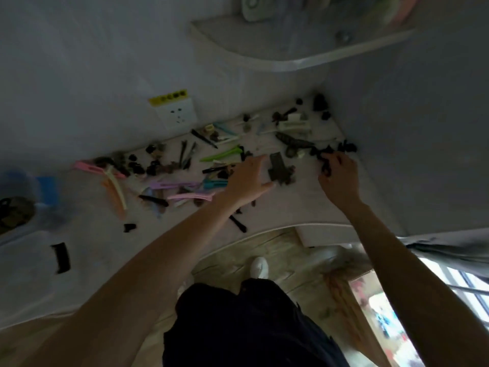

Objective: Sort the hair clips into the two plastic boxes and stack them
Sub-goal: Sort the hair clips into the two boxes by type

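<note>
Hair clips (185, 168) lie scattered on the white table (304, 207).
Right hand (340, 178) pinches a black clip (326, 165); left hand (248, 181) is spread open above them.

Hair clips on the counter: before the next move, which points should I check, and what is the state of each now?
1. Right hand has a clip: ok, its fingers curl round a black clip.
2. Left hand free: ok, its fingers are straight over the counter beside a dark flat clip.
3. Clips still to sort: not ok, many lie scattered, such as a green clip and a pink clip.
4. A box within reach: cannot tell, only a blurred blue container shows at the far left.
5. Boxes stacked: cannot tell, no stack is in view.
</note>
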`<action>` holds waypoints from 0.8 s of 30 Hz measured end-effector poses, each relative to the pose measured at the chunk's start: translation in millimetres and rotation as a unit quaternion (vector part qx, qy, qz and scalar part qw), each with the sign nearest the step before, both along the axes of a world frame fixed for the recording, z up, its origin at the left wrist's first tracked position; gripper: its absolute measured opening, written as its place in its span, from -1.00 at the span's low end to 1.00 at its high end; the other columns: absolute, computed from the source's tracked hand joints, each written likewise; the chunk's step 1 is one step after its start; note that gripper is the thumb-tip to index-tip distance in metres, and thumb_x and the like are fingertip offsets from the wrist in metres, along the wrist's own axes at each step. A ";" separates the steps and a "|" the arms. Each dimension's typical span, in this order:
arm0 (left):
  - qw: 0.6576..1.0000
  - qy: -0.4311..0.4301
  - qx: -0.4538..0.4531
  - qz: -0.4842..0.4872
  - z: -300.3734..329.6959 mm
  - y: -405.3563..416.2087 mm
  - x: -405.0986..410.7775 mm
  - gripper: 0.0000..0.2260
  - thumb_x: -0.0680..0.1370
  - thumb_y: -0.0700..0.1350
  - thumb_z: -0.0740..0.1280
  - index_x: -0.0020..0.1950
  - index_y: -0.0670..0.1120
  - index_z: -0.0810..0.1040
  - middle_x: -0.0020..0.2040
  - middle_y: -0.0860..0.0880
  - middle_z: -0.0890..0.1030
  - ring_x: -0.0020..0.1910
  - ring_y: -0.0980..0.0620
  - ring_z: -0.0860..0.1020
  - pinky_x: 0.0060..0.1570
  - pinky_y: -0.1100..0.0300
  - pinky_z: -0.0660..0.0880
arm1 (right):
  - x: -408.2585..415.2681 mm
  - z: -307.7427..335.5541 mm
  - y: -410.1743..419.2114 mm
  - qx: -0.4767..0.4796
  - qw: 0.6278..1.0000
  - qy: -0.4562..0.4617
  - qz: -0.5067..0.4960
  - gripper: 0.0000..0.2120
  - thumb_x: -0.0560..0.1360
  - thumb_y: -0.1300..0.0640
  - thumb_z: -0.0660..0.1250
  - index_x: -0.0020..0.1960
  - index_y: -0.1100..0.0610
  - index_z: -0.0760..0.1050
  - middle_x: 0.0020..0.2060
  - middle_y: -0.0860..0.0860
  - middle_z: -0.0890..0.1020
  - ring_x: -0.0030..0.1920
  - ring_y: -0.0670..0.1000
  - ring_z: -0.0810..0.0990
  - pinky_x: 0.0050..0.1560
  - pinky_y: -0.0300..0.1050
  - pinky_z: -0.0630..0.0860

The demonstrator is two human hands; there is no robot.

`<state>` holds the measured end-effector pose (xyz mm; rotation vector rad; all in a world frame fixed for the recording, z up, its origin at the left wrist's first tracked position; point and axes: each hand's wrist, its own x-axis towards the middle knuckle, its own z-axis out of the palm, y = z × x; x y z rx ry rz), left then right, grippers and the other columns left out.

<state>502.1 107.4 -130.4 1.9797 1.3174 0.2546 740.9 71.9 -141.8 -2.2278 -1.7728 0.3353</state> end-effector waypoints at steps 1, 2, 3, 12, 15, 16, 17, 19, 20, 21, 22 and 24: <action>1.000 0.002 -0.006 0.011 -1.3 2.0 13.6 -0.31 0.47 0.11 0.36 0.48 -0.06 0.12 0.40 -0.12 0.31 0.39 -0.09 0.28 0.30 0.07 0.29 | 11.2 -3.1 7.2 -0.012 1.000 0.000 -0.009 -0.52 0.43 0.14 0.26 0.35 0.16 0.36 0.35 0.28 0.34 0.31 0.32 0.34 0.29 0.17 0.31; 0.999 0.007 -0.008 0.033 -2.9 3.9 25.0 -0.26 0.45 0.15 0.37 0.49 -0.05 0.09 0.41 -0.12 0.29 0.40 -0.10 0.26 0.31 0.04 0.29 | 19.7 -6.3 15.0 -0.027 0.999 0.006 -0.016 -0.47 0.46 0.13 0.29 0.40 0.12 0.28 0.40 0.27 0.26 0.37 0.30 0.26 0.32 0.18 0.29; 0.998 0.018 -0.011 0.061 -4.7 6.1 35.6 -0.23 0.44 0.19 0.36 0.50 -0.03 0.06 0.43 -0.12 0.27 0.41 -0.11 0.25 0.31 0.00 0.30 | 27.9 -9.2 22.9 -0.048 0.998 0.018 -0.024 -0.42 0.47 0.10 0.31 0.44 0.10 0.21 0.43 0.25 0.20 0.41 0.28 0.20 0.34 0.18 0.25; 0.988 0.105 -0.021 0.115 -18.8 9.9 68.1 -0.34 0.45 0.11 0.35 0.46 0.05 0.12 0.28 -0.17 0.40 0.25 -0.21 0.39 0.10 -0.07 0.44 | 18.1 -23.9 35.1 -0.123 0.984 0.130 -0.010 -0.40 0.53 0.01 0.26 0.47 0.13 0.11 0.51 0.19 -0.08 0.48 0.20 0.09 0.40 0.05 0.19; 0.990 0.086 -0.022 0.112 -18.4 3.1 55.3 -0.40 0.46 -0.02 0.35 0.44 0.05 0.17 0.21 -0.20 0.46 0.17 -0.21 0.45 0.01 -0.05 0.52 | -11.0 -27.1 22.8 -0.103 0.978 0.176 0.041 -0.40 0.49 0.06 0.31 0.46 0.09 0.15 0.52 0.15 -0.04 0.47 0.16 0.14 0.35 0.04 0.28; 0.990 0.083 -0.012 0.112 -18.2 -0.9 49.3 -0.42 0.47 -0.06 0.34 0.43 0.03 0.19 0.21 -0.20 0.49 0.15 -0.21 0.48 -0.01 -0.05 0.53 | -21.3 -28.3 18.5 -0.093 0.975 0.191 0.059 -0.40 0.48 0.07 0.32 0.45 0.09 0.18 0.51 0.14 -0.01 0.47 0.15 0.15 0.35 0.04 0.28; 0.990 0.078 -0.005 0.115 -17.2 -5.0 43.3 -0.46 0.48 -0.10 0.33 0.42 0.00 0.22 0.21 -0.19 0.50 0.14 -0.20 0.50 -0.01 -0.04 0.54 | -30.1 -29.8 15.5 -0.089 0.973 0.202 0.068 -0.41 0.47 0.08 0.34 0.44 0.10 0.21 0.51 0.14 0.03 0.47 0.15 0.16 0.35 0.02 0.29; 0.989 0.060 0.004 0.135 -16.3 -14.2 30.6 -0.53 0.51 -0.13 0.32 0.39 -0.04 0.28 0.21 -0.17 0.53 0.11 -0.16 0.54 -0.04 0.02 0.54 | -44.4 -31.3 11.7 -0.087 0.971 0.205 0.084 -0.44 0.46 0.08 0.35 0.41 0.14 0.26 0.49 0.16 0.10 0.46 0.16 0.18 0.36 0.00 0.29; 0.988 0.050 0.015 0.146 -14.9 -18.6 24.5 -0.56 0.51 -0.12 0.32 0.37 -0.05 0.29 0.20 -0.16 0.54 0.10 -0.14 0.55 -0.06 0.05 0.54 | -49.7 -30.1 10.4 -0.084 0.972 0.196 0.097 -0.44 0.45 0.07 0.35 0.39 0.16 0.29 0.48 0.18 0.15 0.45 0.17 0.20 0.38 0.01 0.28; 0.986 0.041 0.030 0.157 -12.3 -23.6 17.5 -0.57 0.52 -0.10 0.32 0.35 -0.05 0.31 0.19 -0.14 0.56 0.08 -0.11 0.56 -0.07 0.08 0.53 | -55.4 -30.4 8.9 -0.076 0.975 0.178 0.113 -0.45 0.44 0.05 0.36 0.37 0.18 0.33 0.45 0.22 0.22 0.43 0.20 0.23 0.40 0.04 0.27; 0.985 0.031 0.049 0.163 -10.0 -26.3 13.3 -0.59 0.52 -0.08 0.33 0.33 -0.06 0.33 0.17 -0.13 0.57 0.06 -0.09 0.56 -0.09 0.10 0.52 | -57.0 -31.2 8.5 -0.060 0.979 0.152 0.123 -0.46 0.41 0.01 0.35 0.33 0.19 0.38 0.41 0.24 0.29 0.41 0.23 0.27 0.39 0.10 0.27; 0.981 0.015 0.070 0.179 -5.2 -30.6 3.1 -0.63 0.50 -0.04 0.35 0.27 -0.06 0.37 0.08 -0.11 0.57 0.00 -0.08 0.56 -0.16 0.13 0.48 | -60.1 -29.6 7.3 -0.026 0.988 0.088 0.123 -0.47 0.35 -0.06 0.31 0.26 0.14 0.45 0.34 0.24 0.39 0.36 0.28 0.32 0.35 0.21 0.26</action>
